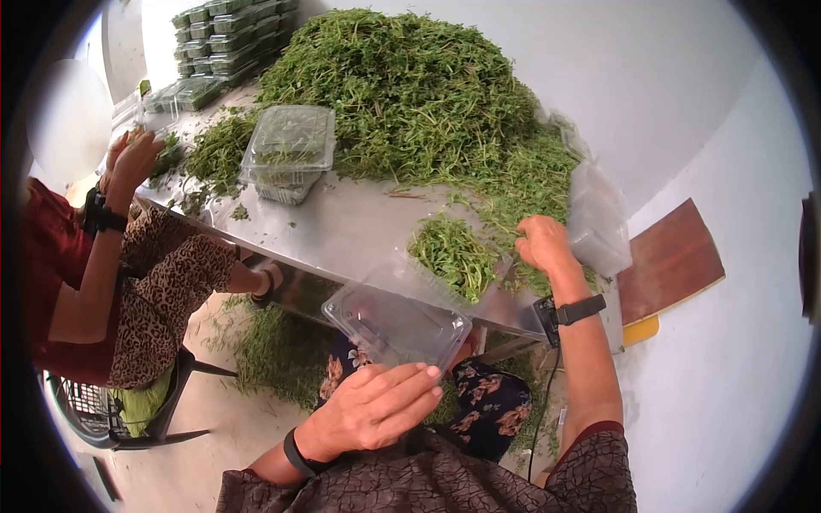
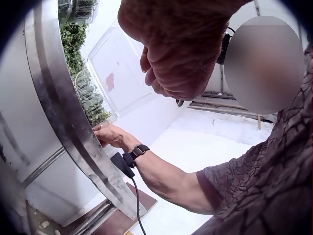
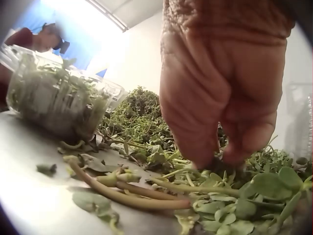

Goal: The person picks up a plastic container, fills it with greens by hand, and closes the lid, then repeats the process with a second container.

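1. Far left: another person (image 1: 94, 291) is sitting beside the table (image 1: 359, 214), both hands up over its edge.
2. Far left on table: packed boxes (image 1: 229, 41) are standing stacked, greens showing inside.
3. Left of middle: a lidded box (image 1: 289, 141) is sitting on another box, greens visible inside.
4. Near middle: you're holding your left hand (image 1: 385, 406) with fingers straight, wide, gripping nothing, right by the lid (image 1: 398, 321); can't tell if it's touching.
5. Middle: that lid is hanging open over the near table edge; its clear box is lying behind it, filling with greens (image 1: 457, 256).
6. Far middle: a big pile (image 1: 402, 94) of greens is covering the table.
7. Right: your right hand (image 1: 545, 244) is pinching greens at the pile's near right end, grip narrow.
8. Far right: clear containers (image 1: 599, 222) are standing by the wall, a reddish-brown board (image 1: 671, 248) leaning beyond.
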A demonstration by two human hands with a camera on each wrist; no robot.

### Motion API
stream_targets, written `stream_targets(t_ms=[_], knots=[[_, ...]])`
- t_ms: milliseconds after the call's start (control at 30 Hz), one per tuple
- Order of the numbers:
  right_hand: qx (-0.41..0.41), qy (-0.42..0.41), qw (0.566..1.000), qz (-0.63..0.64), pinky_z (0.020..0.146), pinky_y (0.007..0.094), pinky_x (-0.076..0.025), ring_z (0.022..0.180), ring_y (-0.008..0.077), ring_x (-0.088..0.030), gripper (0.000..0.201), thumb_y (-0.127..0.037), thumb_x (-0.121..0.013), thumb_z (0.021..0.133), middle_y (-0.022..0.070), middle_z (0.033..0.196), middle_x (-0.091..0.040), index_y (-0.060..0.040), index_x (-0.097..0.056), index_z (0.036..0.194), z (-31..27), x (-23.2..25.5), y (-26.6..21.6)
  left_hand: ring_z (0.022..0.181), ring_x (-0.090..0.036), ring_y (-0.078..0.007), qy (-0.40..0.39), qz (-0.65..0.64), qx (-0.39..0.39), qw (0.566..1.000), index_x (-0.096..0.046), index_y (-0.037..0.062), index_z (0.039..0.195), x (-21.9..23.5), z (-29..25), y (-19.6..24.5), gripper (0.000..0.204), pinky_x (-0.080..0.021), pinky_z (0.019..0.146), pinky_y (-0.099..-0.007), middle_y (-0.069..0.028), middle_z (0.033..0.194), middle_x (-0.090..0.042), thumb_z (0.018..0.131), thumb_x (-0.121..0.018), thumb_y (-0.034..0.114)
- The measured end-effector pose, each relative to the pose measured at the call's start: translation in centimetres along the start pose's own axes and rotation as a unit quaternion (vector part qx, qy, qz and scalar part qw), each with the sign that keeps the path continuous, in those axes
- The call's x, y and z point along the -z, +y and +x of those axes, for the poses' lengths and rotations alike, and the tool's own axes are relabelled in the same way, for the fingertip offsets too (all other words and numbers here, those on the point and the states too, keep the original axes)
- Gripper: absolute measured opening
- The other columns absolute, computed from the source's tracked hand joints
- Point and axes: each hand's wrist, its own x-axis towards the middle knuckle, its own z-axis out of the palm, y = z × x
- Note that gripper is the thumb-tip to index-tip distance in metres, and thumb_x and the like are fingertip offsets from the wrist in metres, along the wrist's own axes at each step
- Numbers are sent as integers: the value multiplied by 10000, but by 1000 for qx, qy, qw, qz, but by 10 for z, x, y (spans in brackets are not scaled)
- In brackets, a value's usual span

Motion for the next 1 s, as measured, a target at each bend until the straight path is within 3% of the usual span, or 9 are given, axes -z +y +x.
stream_targets(t_ms=[100,233,300,333,400,433,767,933,1000], knots=[[-15,20,1000,-18,604,490,-464,646,428,-567,107,-75,-598,606,233,641,-562,9,-549,561,3,-3,-2,1013,-612,-245,1,-1,4,1000,-619,-10,1042,1,-2,1,301,-469,729,-303,-153,1171,-590,755,-568,66],[-58,20,998,21,606,481,-465,631,427,-565,90,-77,-601,603,240,648,-559,7,-576,584,-1,3,-1,1006,-614,-246,13,-3,5,1000,-620,-13,1031,-3,-5,1,298,-470,718,-303,-158,1170,-590,744,-578,55],[-48,92,982,159,512,397,-468,532,313,-585,86,-72,-609,662,176,569,-575,6,-613,626,-3,3,8,1003,-615,-245,20,-6,9,1000,-621,-12,1028,-4,-5,1,297,-471,716,-302,-160,1169,-590,741,-583,50],[-47,91,982,159,512,397,-468,532,313,-585,86,-72,-609,662,176,569,-575,6,-613,626,-4,13,-1,1000,-616,-244,25,-12,10,1000,-621,-12,1026,-5,-5,1,296,-473,713,-301,-161,1169,-591,737,-588,44],[-204,19,894,399,431,267,-435,492,139,-554,106,-82,-621,737,56,538,-561,11,-641,689,-8,43,-18,999,-617,-244,26,-9,7,1000,-621,-10,1027,-5,-4,1,295,-474,713,-300,-163,1171,-589,738,-590,40],[-188,1,878,441,402,180,-397,510,51,-514,113,-83,-614,789,-6,580,-533,19,-642,752,-10,53,-22,998,-617,-243,26,-5,2,1000,-620,-9,1029,-6,-4,1,295,-476,712,-300,-166,1172,-588,739,-592,36],[-137,-58,788,597,475,224,-501,614,123,-618,179,-86,-587,837,68,760,-624,57,-613,941,-16,62,-83,1005,-613,-245,15,-9,7,1000,-617,-6,1036,-5,-3,4,298,-477,728,-302,-166,1184,-580,742,-591,37],[-134,-97,806,569,508,242,-513,720,166,-663,237,-63,-546,858,108,844,-636,76,-555,1050,-28,55,-99,1008,-611,-245,11,-3,3,1000,-619,-6,1033,-5,-5,2,298,-474,740,-303,-169,1188,-577,745,-579,58],[-129,-94,847,506,505,241,-499,712,159,-656,228,-72,-554,859,101,852,-636,55,-568,1048,-32,56,-97,1007,-611,-244,12,-2,4,1000,-619,-6,1033,-5,-5,2,298,-473,738,-302,-170,1190,-576,745,-578,59]])
